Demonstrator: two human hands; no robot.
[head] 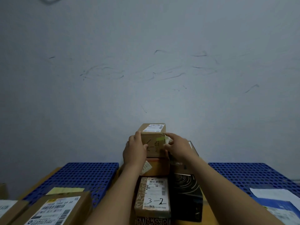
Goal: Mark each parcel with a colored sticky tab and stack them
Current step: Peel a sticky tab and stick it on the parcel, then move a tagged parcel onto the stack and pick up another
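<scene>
Top parcel (155, 147) is clasped by left hand (135, 151) and right hand (177, 147), both reaching forward, fingers (171, 135) curled round its sides.

A parcel-sorting storeroom: labelled cardboard parcels (153, 194), blue perforated plastic pallets (78, 177), bare scuffed wall (146, 62).

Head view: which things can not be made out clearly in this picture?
- Handwritten mark on the top parcel, head view: left hand covers part, rest blurred.
- Middle parcel, head view: left forearm hides its left side.
- Black box, head view: right forearm covers its upper part.
- Lower-left parcel, head view: cut by the bottom edge; label print too small.
</scene>
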